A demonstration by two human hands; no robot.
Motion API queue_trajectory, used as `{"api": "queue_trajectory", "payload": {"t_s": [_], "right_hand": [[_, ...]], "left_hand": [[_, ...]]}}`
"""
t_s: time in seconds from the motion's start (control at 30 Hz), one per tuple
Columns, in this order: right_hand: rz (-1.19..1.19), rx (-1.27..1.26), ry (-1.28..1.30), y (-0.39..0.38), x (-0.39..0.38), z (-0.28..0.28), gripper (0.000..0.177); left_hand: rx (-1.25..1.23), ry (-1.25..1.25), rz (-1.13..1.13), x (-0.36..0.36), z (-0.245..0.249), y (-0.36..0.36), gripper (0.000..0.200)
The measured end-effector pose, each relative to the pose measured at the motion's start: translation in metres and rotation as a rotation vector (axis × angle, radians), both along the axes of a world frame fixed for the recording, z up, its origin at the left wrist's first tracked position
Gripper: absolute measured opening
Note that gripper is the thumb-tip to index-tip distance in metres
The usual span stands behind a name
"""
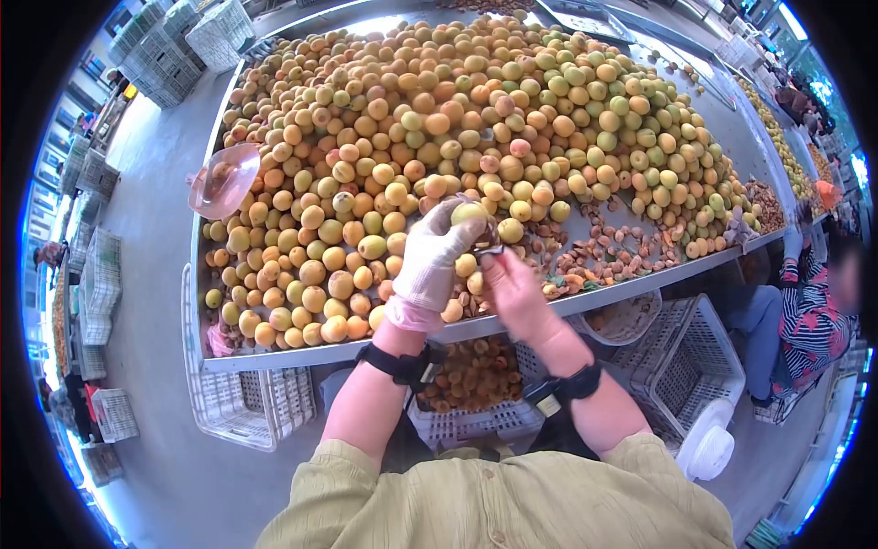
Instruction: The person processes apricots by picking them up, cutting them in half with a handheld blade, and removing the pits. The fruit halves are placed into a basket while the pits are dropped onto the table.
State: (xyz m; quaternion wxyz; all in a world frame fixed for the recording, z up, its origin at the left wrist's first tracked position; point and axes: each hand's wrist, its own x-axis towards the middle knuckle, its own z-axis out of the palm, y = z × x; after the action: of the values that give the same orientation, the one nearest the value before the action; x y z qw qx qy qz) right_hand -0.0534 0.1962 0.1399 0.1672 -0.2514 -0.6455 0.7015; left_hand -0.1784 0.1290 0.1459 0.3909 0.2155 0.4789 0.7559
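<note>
My left hand, in a white glove with a pinkish cuff, is closed around a yellow-green apricot. Close against that fruit, my right hand, ungloved, pinches a small metal tool, perhaps a knife; its shape is mostly hidden. Both hands are over the near edge of a metal table heaped with apricots. Brown apricot pits lie scattered to the right of my hands. Below the edge, in front of my body, a plastic crate holds opened apricot pieces.
A pink translucent scoop rests on the table's left edge. White crates stand under the left side, with a grey crate and a white basket at right. A person in a striped top sits at right.
</note>
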Motion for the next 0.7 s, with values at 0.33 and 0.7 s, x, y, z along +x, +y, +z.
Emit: {"api": "queue_trajectory", "payload": {"t_s": [0.33,0.7], "right_hand": [[0.142,-0.050,-0.082,0.020,0.007,0.011,0.026],[0.016,0.343,-0.105,0.006,-0.004,0.003,0.026]], "left_hand": [[-0.082,0.172,0.026,-0.017,0.011,-0.010,0.055],[0.026,-0.111,0.031,-0.003,0.009,-0.004,0.039]]}}
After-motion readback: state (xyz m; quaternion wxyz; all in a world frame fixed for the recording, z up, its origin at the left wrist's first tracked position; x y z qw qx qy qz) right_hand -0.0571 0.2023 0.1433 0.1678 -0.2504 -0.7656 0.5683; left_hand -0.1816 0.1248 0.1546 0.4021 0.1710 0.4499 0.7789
